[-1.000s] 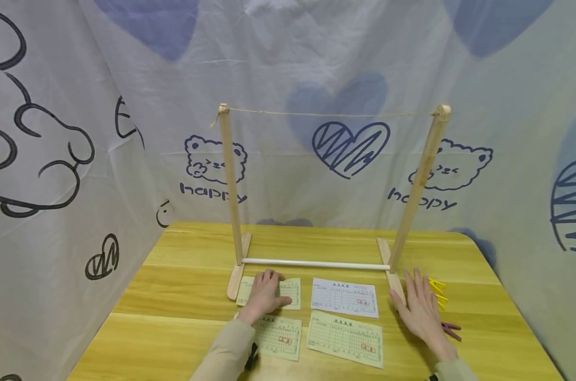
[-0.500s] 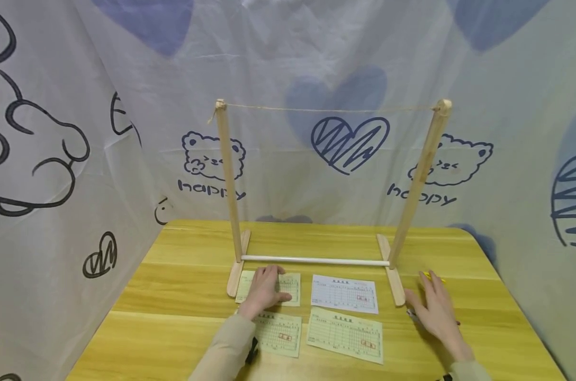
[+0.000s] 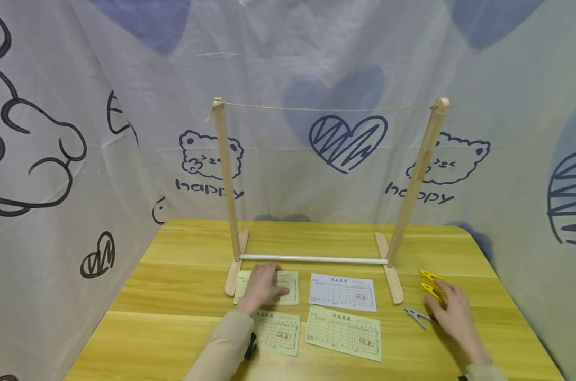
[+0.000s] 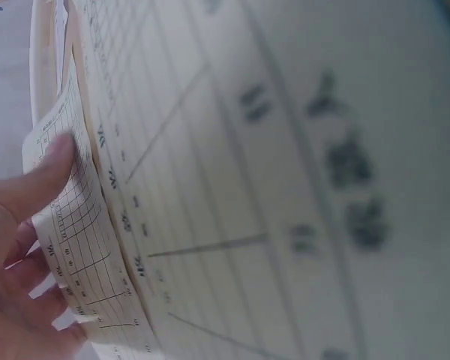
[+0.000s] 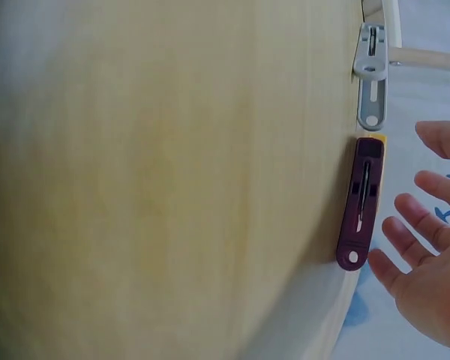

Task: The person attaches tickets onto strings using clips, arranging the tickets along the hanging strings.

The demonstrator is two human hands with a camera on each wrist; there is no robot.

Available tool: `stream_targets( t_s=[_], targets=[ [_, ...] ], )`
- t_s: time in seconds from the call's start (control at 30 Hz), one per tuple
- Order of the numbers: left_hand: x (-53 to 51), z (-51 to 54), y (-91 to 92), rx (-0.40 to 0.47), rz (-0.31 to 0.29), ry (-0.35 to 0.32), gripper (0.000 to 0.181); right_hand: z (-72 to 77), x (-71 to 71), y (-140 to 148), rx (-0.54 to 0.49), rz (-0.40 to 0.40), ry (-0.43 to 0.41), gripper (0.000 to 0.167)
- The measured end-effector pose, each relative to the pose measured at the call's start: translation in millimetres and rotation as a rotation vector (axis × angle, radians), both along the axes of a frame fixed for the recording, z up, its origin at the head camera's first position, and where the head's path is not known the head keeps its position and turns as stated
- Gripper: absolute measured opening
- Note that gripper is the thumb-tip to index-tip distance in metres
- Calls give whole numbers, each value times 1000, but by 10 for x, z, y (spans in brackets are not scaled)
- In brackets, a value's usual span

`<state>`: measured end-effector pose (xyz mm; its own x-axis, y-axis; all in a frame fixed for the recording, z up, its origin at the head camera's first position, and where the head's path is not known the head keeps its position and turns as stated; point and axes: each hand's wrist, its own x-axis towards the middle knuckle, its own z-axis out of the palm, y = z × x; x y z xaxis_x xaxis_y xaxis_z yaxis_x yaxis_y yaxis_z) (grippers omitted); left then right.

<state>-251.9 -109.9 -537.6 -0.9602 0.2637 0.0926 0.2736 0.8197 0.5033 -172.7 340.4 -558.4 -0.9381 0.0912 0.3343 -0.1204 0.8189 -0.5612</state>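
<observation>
My left hand [image 3: 263,286] rests on the upper left pale green printed slip [image 3: 290,296]. In the left wrist view its thumb [image 4: 56,161] and fingertips touch the paper. At the right, my right hand [image 3: 455,312] hovers over clothespins with fingers loosely bent and nothing held. Two yellow clothespins [image 3: 430,289] lie by its fingertips, and a grey clothespin [image 3: 416,317] lies to its left. A purple clothespin [image 5: 360,202] shows under the fingers in the right wrist view; the hand hides it from the head view.
A wooden frame with two posts [image 3: 416,185] stands behind the slips, a string [image 3: 326,109] tied across its top and a white rod [image 3: 312,259] low down. A white slip [image 3: 340,291] and two more green slips [image 3: 342,333] lie on the wooden table [image 3: 140,317].
My right hand has moved right and back toward me, away from the frame's foot, uncovering the grey clothespin and now covering the purple one. My left hand stays on its slip.
</observation>
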Motion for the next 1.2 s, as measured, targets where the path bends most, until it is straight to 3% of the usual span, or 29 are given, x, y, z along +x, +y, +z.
stream_targets(
  t_s=[0.2,0.43,0.97,1.2],
  targets=[
    [-14,-34,-24,33,17,46,28,40,-1,53,15,-31,-85,47],
    [5,-34,-17,29,25,85,15,96,-37,62,28,-78,-225,46],
    [23,-30,-9,56,31,73,10,82,-88,31,68,-67,-194,30],
    [13,-24,-16,63,34,62,8,65,-145,-40,40,-121,-219,28]
  ],
)
